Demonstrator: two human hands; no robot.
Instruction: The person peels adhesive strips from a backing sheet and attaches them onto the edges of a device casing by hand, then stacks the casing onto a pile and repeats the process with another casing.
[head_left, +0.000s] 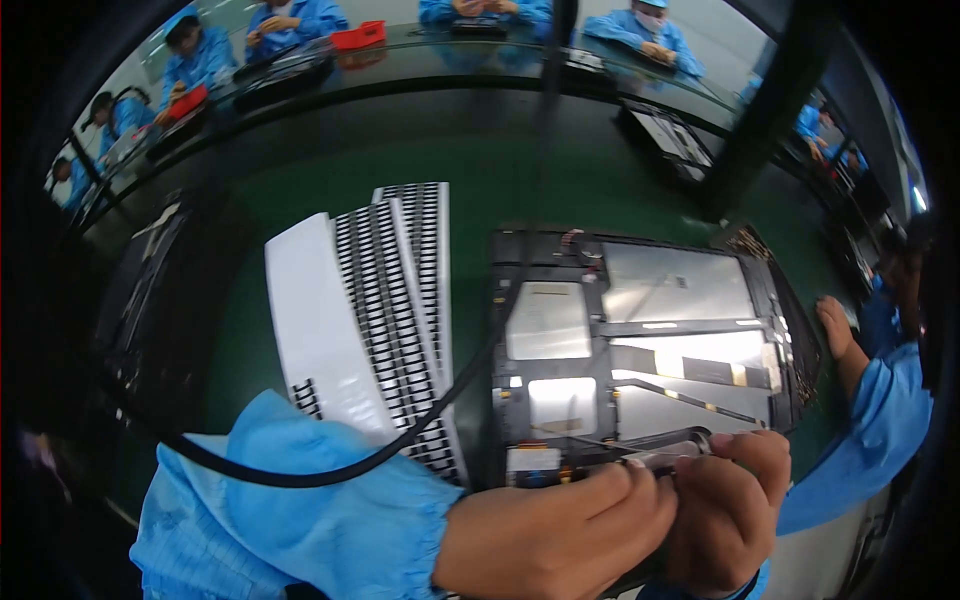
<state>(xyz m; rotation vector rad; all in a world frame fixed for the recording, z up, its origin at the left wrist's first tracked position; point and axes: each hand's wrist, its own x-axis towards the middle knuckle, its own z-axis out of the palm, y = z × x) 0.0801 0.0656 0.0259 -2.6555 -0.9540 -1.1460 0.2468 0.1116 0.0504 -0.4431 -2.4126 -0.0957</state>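
Two hands meet at the near edge of an opened tablet-like device (640,350) that lies flat on the green tabletop (560,190), its back off and silvery shielding plates showing. The left hand (560,530) and the right hand (730,500) are both pinched shut, fingers (640,478) touching a thin silvery strip (665,455) along the device's lower rim; whether it is a tool or a part of the device I cannot tell. Doing this well seems to call for a steady, low grip and small pressure, so the strip stays aligned with the rim and the ribbon parts just beside it are not bent. A black cable (440,400) hangs across the left blue sleeve (300,500). To the left lie white sheets of small black strips (390,300). Another person's hand (835,330) rests at the device's right edge.
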